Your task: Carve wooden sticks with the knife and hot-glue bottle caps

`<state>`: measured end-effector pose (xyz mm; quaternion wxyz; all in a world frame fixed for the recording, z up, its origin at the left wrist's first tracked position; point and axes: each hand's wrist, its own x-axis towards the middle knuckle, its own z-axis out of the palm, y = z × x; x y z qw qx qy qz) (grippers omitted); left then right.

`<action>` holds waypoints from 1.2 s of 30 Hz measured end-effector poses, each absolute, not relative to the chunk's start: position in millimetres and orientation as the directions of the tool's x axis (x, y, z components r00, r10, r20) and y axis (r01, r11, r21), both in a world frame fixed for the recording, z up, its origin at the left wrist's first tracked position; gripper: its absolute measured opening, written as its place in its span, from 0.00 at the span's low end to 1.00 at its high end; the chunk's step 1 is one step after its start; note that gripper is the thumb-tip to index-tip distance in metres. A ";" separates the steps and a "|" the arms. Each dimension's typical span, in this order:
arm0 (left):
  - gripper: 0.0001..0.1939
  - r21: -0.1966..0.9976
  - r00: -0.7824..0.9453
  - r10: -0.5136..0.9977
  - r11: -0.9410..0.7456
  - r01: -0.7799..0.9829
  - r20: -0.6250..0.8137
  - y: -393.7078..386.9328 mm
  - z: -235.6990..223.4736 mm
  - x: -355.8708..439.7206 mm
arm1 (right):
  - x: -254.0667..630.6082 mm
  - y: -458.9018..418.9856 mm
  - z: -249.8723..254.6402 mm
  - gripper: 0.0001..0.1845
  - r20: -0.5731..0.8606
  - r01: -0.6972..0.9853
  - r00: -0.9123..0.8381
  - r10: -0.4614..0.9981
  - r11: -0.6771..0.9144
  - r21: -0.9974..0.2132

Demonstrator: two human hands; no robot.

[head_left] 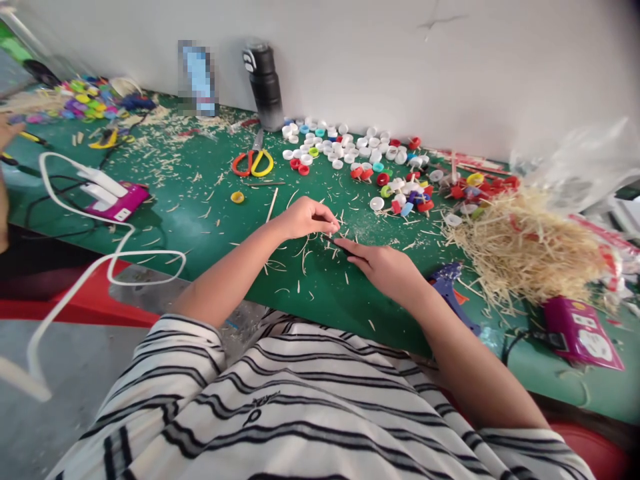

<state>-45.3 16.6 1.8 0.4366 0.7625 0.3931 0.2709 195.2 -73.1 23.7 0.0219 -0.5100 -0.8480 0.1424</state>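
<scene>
Over the green table (220,213), my left hand (313,219) is closed in a pinch, its fingertips pointing down at a small pale piece I cannot make out. My right hand (387,267) grips a slim dark tool (340,245), whose tip meets the spot under my left fingers. Whether it is a knife or a file cannot be seen. Thin pale shavings (305,250) lie around both hands. A thin wooden strip (273,204) rests beside my left wrist, and a yellow bottle cap (237,197) sits farther left.
Scissors (254,163), a black bottle (265,87) and many bottle caps (350,148) stand toward the wall. At right are a heap of wood strips (530,247), a blue tool (453,293) and a purple box (583,333). A white cable (117,257) and another person's hand (7,133) are left.
</scene>
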 end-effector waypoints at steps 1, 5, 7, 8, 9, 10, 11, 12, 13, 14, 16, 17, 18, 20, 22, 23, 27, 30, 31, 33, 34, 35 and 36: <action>0.09 0.880 0.547 0.835 -0.308 0.362 0.067 16.7 1.7 -46.3 | 195.0 -73.2 24.5 0.26 -0.115 0.857 -0.480 0.869 0.438 -0.272; 0.10 0.873 0.569 0.820 -0.323 0.365 0.065 12.6 2.7 -44.6 | 197.8 -75.1 29.2 0.27 -0.163 0.851 -0.490 0.856 0.430 -0.303; 0.10 0.863 0.598 0.798 -0.352 0.362 0.075 8.5 4.5 -38.6 | 200.3 -76.8 31.1 0.27 -0.176 0.852 -0.490 0.854 0.426 -0.306; 0.10 0.857 0.614 0.785 -0.369 0.361 0.079 6.7 5.6 -34.9 | 201.5 -77.6 32.0 0.27 -0.180 0.853 -0.488 0.854 0.423 -0.306; 0.09 0.849 0.628 0.774 -0.386 0.360 0.085 5.6 6.6 -31.6 | 202.5 -78.4 33.0 0.27 -0.185 0.856 -0.484 0.855 0.419 -0.303; 0.09 0.841 0.637 0.766 -0.400 0.363 0.089 5.2 7.3 -29.2 | 203.2 -79.2 34.0 0.27 -0.192 0.860 -0.479 0.857 0.414 -0.299; 0.09 0.835 0.642 0.762 -0.409 0.368 0.090 5.6 7.6 -28.1 | 203.7 -79.8 35.0 0.27 -0.199 0.863 -0.475 0.857 0.410 -0.295; 0.10 0.832 0.639 0.764 -0.410 0.375 0.089 6.7 7.5 -28.7 | 203.9 -80.4 36.0 0.27 -0.207 0.866 -0.471 0.857 0.405 -0.293; 0.10 0.832 0.630 0.772 -0.402 0.382 0.084 8.3 6.8 -31.0 | 203.9 -80.8 36.9 0.27 -0.214 0.868 -0.468 0.858 0.401 -0.292; 0.10 0.837 0.614 0.785 -0.386 0.387 0.079 9.9 5.6 -34.6 | 203.6 -81.1 37.5 0.27 -0.219 0.870 -0.464 0.858 0.396 -0.292; 0.10 0.854 0.572 0.817 -0.346 0.388 0.072 12.6 2.4 -43.5 | 202.9 -81.5 37.9 0.27 -0.218 0.871 -0.460 0.861 0.392 -0.295; 0.09 0.863 0.552 0.831 -0.329 0.385 0.071 13.2 0.7 -47.2 | 202.5 -81.4 37.6 0.27 -0.213 0.871 -0.460 0.862 0.392 -0.297; 0.09 0.869 0.536 0.841 -0.318 0.380 0.073 13.3 -0.6 -49.5 | 202.3 -81.2 37.1 0.27 -0.207 0.869 -0.462 0.862 0.394 -0.299; 0.09 0.874 0.534 0.842 -0.316 0.370 0.078 11.8 -1.3 -48.6 | 201.7 -80.3 35.3 0.27 -0.201 0.863 -0.470 0.859 0.401 -0.307; 0.09 0.872 0.568 0.819 -0.332 0.359 0.078 8.9 1.0 -41.8 | 200.7 -79.0 32.9 0.26 -0.196 0.862 -0.473 0.859 0.403 -0.308; 0.09 0.869 0.591 0.803 -0.344 0.356 0.076 7.3 3.1 -37.7 | 199.9 -78.3 31.4 0.26 -0.192 0.861 -0.475 0.859 0.408 -0.303; 0.07 0.854 0.627 0.776 -0.371 0.366 0.068 3.8 10.7 -30.4 | 196.3 -76.8 27.0 0.26 -0.176 0.859 -0.487 0.856 0.432 -0.275; 0.09 0.853 0.605 0.793 -0.363 0.374 0.072 6.9 10.2 -37.7 | 197.5 -77.2 27.5 0.26 -0.187 0.858 -0.488 0.853 0.429 -0.281; 0.09 0.852 0.592 0.803 -0.356 0.383 0.069 8.8 9.2 -40.8 | 199.1 -77.3 28.2 0.26 -0.194 0.855 -0.493 0.848 0.430 -0.291; 0.10 0.854 0.566 0.822 -0.333 0.399 0.056 13.1 6.7 -45.9 | 203.3 -77.2 29.8 0.26 -0.212 0.846 -0.503 0.838 0.428 -0.317; 0.10 0.858 0.559 0.828 -0.322 0.400 0.050 14.9 5.6 -47.4 | 205.5 -76.9 30.4 0.25 -0.222 0.844 -0.506 0.834 0.425 -0.329; 0.10 0.864 0.554 0.831 -0.312 0.396 0.047 16.4 4.7 -48.2 | 207.4 -76.4 30.9 0.25 -0.230 0.842 -0.507 0.831 0.420 -0.338; 0.10 0.869 0.555 0.831 -0.305 0.390 0.042 17.4 4.2 -48.3 | 208.8 -75.8 31.2 0.25 -0.235 0.843 -0.505 0.830 0.416 -0.342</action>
